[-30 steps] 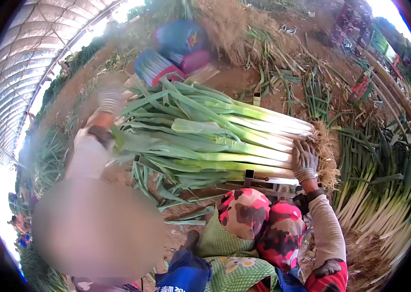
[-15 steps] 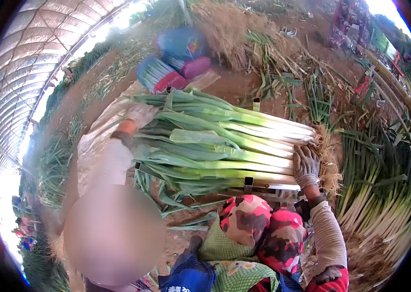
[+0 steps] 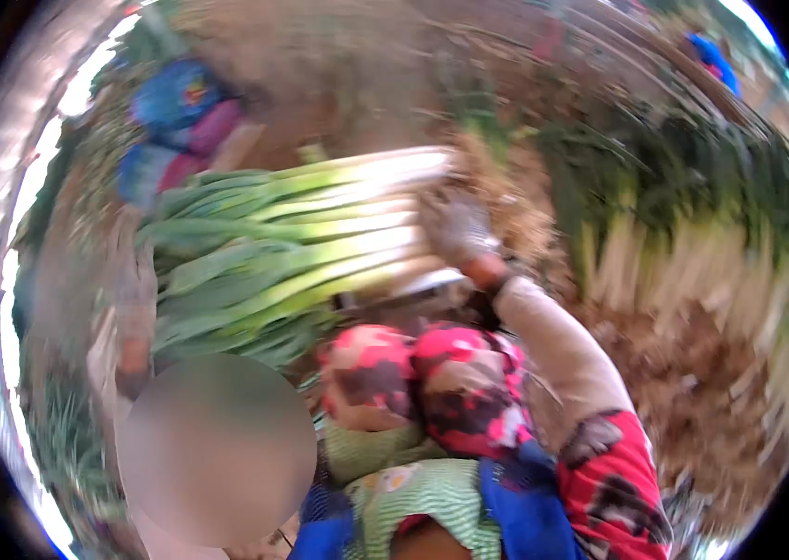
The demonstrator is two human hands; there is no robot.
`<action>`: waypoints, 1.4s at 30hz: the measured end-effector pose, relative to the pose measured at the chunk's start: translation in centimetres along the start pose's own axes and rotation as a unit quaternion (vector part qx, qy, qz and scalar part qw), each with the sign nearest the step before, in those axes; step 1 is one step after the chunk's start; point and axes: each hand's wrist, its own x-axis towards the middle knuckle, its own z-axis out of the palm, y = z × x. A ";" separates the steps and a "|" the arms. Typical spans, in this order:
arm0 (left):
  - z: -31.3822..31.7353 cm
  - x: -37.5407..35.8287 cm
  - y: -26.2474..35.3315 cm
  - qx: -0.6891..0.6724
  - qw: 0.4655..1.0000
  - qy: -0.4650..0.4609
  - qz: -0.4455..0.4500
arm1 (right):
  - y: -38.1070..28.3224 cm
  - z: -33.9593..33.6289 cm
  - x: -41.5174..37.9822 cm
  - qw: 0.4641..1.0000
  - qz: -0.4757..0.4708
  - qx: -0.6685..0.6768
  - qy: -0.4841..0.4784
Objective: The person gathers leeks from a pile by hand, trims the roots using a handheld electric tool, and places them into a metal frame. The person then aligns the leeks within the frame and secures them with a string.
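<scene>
A thick layer of leeks lies in front of my knees, green leaves to the left and white stems to the right. My right hand, in a grey glove, rests over the white stems beside their roots, with its fingers laid out rather than wrapped. Beyond the leaf tips, my left hand is gloved and smeared by motion; its fingers look stretched out. A round blurred patch covers much of the left forearm. Part of a metal frame shows under the near side of the leeks.
Filled blue and pink bags stand at the back left. More leeks lie in a long pile on the right, with roots and soil nearer me. At the far right back is a blue item.
The view has swung right, so leeks and bags appear farther left. My left hand has come off the leaves to beyond their tips. My right hand stays by the root ends.
</scene>
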 end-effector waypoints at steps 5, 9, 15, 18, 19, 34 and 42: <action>6.4 -0.1 17.7 -0.022 0.988 -0.048 0.142 | -0.6 -1.0 -0.3 0.999 0.049 0.015 -0.001; 7.4 -1.4 19.6 0.037 0.988 -0.098 0.115 | -1.1 -1.1 -0.3 0.994 0.063 0.086 0.016; 6.1 -1.0 19.9 0.038 0.986 -0.116 0.112 | 7.3 -6.9 -3.2 0.901 0.110 0.287 0.306; 6.2 -1.2 20.1 0.038 0.986 -0.116 0.110 | 9.2 -8.2 -5.3 0.869 0.291 0.351 0.192; 6.0 -1.5 20.4 0.037 0.987 -0.121 0.099 | 9.0 -4.7 -5.7 0.927 0.207 0.274 0.151; 8.8 -2.8 18.7 0.123 0.981 -0.109 0.107 | 27.6 -4.7 -20.0 0.799 0.566 -0.147 -0.140; 8.7 -2.9 18.5 0.098 0.984 -0.095 0.112 | 33.5 -1.5 -23.3 0.696 0.653 -0.242 -0.175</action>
